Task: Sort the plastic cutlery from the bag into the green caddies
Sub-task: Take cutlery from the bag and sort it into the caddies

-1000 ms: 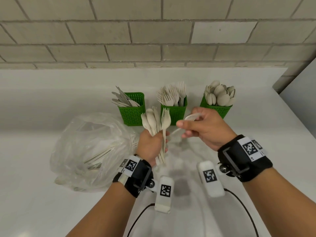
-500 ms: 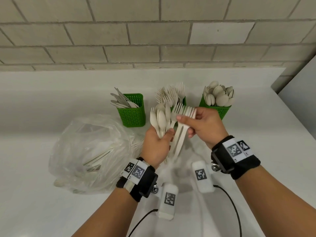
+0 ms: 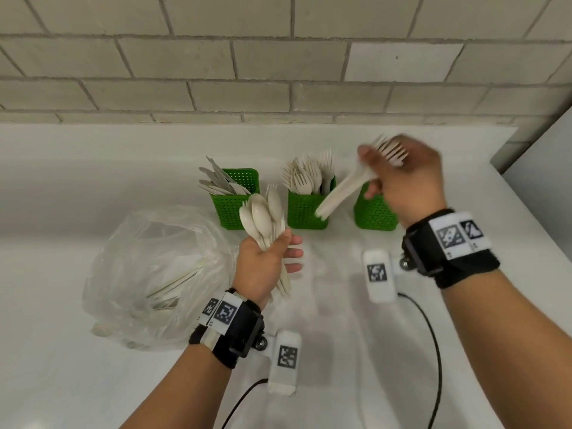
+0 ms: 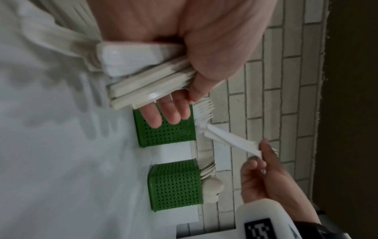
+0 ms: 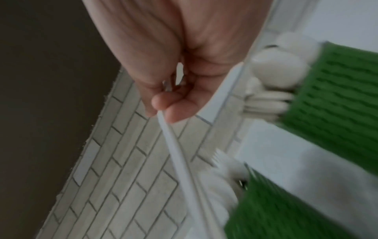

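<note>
**Handling the forks on the way to the middle caddy**

The right hand point(image 3: 405, 181) pinches two or three forks point(image 3: 349, 187) near the neck, thumb and fingers clamped on them, tines up and handles slanting down toward the fork caddy point(image 3: 308, 209). The left hand point(image 3: 263, 267) holds a bunch of spoons point(image 3: 263, 218) upright by the handles, with at least one fork among them; thumb and forefinger are curled round the bunch, and the other fingers stick out straight.

Handling, as judged: the cutlery is light, thin and smooth. It is stiff enough to steer by one end but likely to slip or fan apart in a loose pinch. Hold near the neck and lower the handle ends into the caddy first; the standing forks may block entry.

The head view alone shows all three caddies in a row, the knife caddy point(image 3: 235, 199) at left, and the plastic bag point(image 3: 154, 274) with cutlery left inside on the counter point(image 3: 464, 366). The right hand hides most of the spoon caddy point(image 3: 374, 212) there; the left wrist view shows its spoons standing bowl-up and the square handle ends in the left hand. The right wrist view, blurred, confirms the fingertip pinch.
</note>
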### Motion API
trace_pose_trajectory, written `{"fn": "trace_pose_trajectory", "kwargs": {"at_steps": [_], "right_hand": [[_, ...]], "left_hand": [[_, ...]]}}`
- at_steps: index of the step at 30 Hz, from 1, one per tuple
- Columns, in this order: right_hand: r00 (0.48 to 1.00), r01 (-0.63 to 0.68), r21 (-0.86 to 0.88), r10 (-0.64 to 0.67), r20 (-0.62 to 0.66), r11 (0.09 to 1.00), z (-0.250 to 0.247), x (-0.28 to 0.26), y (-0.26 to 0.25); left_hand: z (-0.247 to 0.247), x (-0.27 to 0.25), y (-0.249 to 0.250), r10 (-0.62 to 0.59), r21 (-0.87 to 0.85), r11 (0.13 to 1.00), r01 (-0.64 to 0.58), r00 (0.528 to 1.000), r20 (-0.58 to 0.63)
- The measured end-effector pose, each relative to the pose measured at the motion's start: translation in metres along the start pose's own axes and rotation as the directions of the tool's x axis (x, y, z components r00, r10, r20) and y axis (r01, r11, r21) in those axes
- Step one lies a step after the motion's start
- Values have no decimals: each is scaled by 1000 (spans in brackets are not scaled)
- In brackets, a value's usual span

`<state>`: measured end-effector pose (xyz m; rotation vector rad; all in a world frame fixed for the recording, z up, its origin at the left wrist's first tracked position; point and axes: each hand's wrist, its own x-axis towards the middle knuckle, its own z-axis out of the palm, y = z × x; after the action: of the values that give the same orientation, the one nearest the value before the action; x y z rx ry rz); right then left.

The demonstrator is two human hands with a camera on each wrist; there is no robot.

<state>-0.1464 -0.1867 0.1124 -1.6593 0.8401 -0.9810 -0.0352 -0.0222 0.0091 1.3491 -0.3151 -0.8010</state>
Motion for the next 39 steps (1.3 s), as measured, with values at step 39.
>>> {"fn": "trace_pose_trajectory", "kwargs": {"at_steps": [39], "right_hand": [[932,-85,-87,110,346,993,27,-30,26]], "left_hand": [[11,-16,15,-10,-18,1000,15,975,224]]}}
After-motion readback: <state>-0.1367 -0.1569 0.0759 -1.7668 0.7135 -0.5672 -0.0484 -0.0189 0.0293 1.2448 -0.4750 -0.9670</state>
